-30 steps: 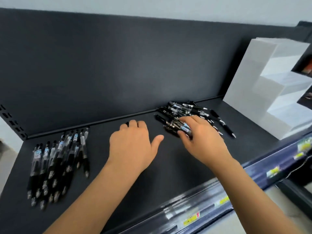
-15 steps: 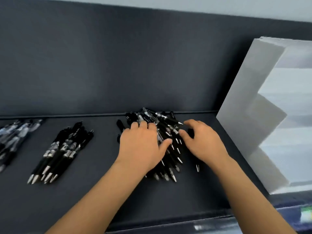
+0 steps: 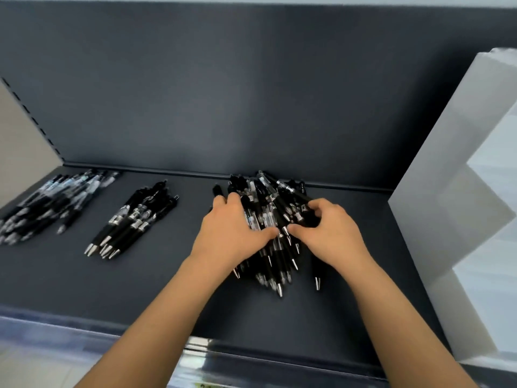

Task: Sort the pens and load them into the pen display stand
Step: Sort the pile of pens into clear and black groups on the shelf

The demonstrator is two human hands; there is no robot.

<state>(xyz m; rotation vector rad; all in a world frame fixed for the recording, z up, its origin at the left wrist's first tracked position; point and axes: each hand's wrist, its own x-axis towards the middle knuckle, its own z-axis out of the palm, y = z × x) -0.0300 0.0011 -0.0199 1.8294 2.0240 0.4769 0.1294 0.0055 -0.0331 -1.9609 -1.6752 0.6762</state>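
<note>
The left hand [image 3: 232, 233] is lying flat, grip released, on the heap of black click pens [image 3: 268, 203]; the right hand [image 3: 333, 236] is grasping several there.

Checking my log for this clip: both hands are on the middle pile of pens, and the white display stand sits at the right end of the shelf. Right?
Not quite. The head view shows the left hand and right hand on the rightmost pile, nearest the white display stand; the middle pile lies untouched. The stand is at the right end of the shelf, as you said.
</note>
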